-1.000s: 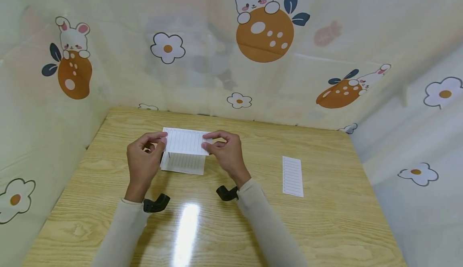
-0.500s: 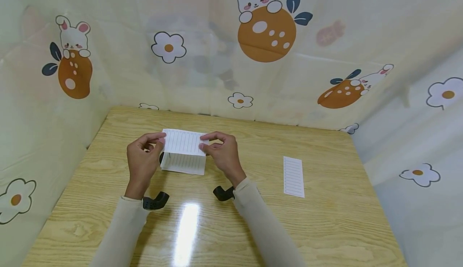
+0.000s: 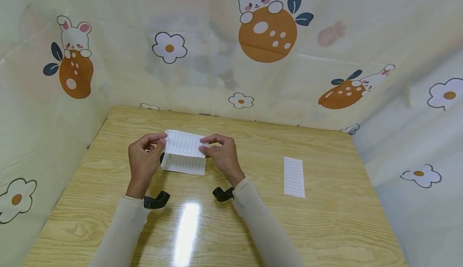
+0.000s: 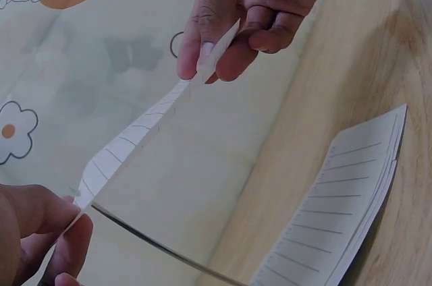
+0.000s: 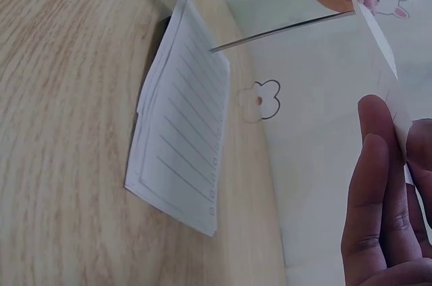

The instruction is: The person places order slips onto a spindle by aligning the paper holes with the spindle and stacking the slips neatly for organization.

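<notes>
A white lined paper slip [image 3: 183, 143] is stretched between my hands. My left hand [image 3: 142, 164] pinches its left end between thumb and fingers, and my right hand [image 3: 225, 160] pinches the right end. Beneath it lies a small stack of lined slips [image 3: 184, 165], with a thin metal spike [image 5: 283, 32] rising through it. The spike's upper end meets the held slip close to the left fingers, and its tip is hidden there. A bit of a black base [image 3: 162, 158] shows at the stack's left edge.
Another lined slip [image 3: 294, 177] lies flat on the wooden table [image 3: 336, 202] to the right. A patterned curtain [image 3: 202, 74] stands behind the table and along both sides. Each wrist wears a black mount [image 3: 156, 200].
The held slip has come down slightly and its right end now sits lower. My right hand has shifted a little left and down; the left hand has barely moved.
</notes>
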`<state>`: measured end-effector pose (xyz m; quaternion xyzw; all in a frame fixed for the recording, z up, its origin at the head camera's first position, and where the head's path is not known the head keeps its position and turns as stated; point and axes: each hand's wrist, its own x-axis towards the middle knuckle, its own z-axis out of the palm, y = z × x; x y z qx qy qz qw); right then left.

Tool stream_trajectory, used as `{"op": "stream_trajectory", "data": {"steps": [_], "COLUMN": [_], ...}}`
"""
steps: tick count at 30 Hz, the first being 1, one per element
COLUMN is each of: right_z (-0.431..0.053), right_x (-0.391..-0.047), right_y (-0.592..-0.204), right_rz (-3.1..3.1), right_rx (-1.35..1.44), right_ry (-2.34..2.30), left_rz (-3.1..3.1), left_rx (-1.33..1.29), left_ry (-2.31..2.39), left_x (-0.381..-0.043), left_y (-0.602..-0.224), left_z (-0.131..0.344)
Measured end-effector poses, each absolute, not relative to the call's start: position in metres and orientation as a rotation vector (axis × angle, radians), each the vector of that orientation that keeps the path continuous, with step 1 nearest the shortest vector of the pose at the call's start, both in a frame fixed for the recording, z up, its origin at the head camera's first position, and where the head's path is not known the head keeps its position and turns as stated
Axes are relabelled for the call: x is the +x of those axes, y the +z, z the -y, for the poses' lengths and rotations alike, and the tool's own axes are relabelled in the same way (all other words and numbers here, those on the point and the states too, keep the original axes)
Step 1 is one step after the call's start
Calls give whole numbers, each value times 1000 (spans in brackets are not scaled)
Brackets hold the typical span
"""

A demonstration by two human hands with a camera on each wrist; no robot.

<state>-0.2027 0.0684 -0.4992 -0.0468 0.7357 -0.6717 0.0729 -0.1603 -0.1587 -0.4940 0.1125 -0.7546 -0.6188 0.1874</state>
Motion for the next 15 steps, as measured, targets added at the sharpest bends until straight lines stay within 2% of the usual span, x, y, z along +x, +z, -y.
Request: {"op": "stream_trajectory", "data": {"steps": [15], "right_z": [-69], "right_x": [-202], "right_y": [-509], "right_rz": [-2242], "right_rx": [-111], "right_ry": [-1958], "left_rz": [2185], "left_rx": [377], "left_ry": [-1721], "left_x": [-160], "left_y": [-511], "left_z": [159]}}
